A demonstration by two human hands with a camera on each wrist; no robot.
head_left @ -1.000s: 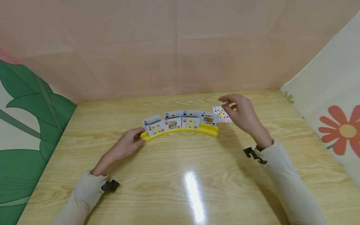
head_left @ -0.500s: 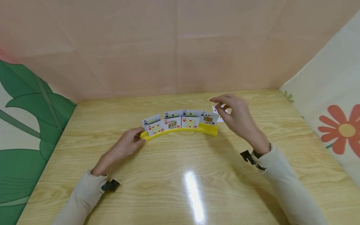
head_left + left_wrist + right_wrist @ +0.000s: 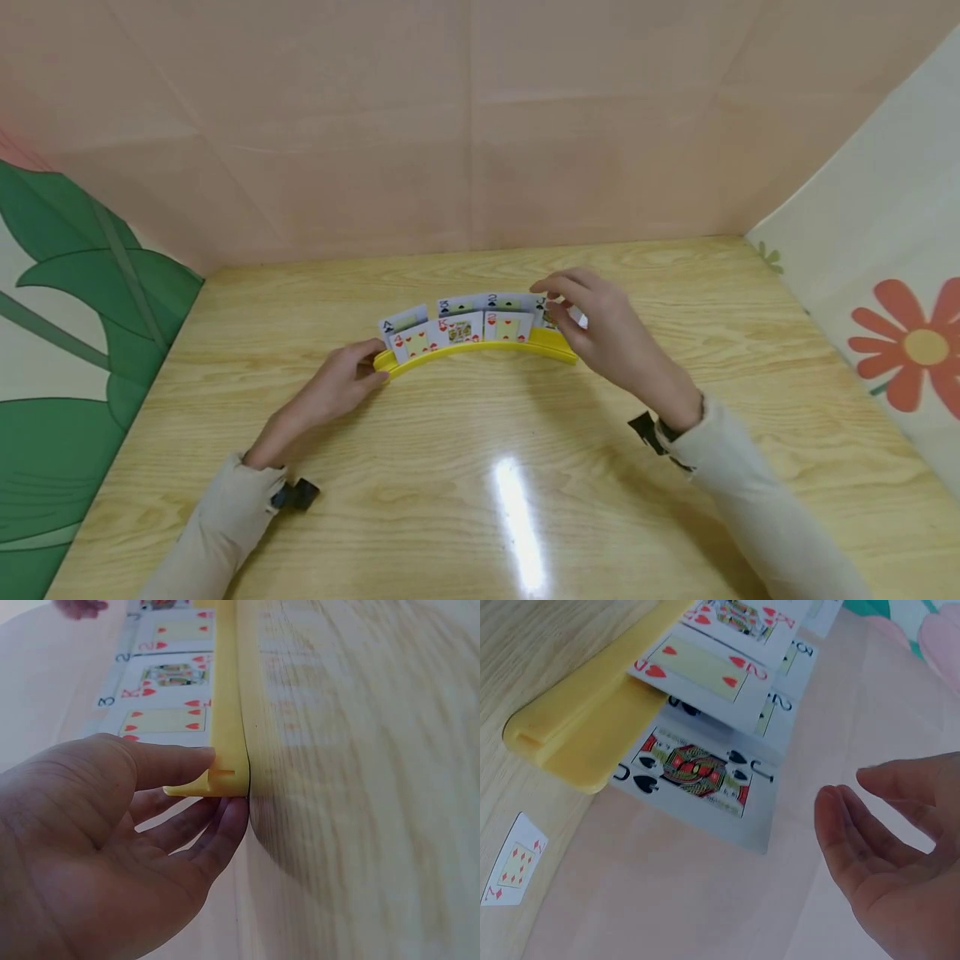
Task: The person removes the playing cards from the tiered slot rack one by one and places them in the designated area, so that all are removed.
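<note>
I have the left hand (image 3: 339, 385) gripping the left end of the yellow card holder (image 3: 553, 342), thumb in front and fingers behind. The holder stands on the tabletop (image 3: 420, 458), its middle bowed away from me. In its front row I read the four of hearts (image 3: 415, 343), king of hearts (image 3: 461, 332) and two of hearts (image 3: 508, 327). Behind them stand a black ace (image 3: 406, 320), the three of spades (image 3: 462, 306), two of spades (image 3: 510, 302) and jack of spades (image 3: 701, 784). My right hand (image 3: 603, 325) hangs just beside the jack, apart from it, fingers bent, with a narrow gap between thumb and fingertips. On the right wrist feed, I see the seven of diamonds (image 3: 514, 866) lying past the holder's right end.
</note>
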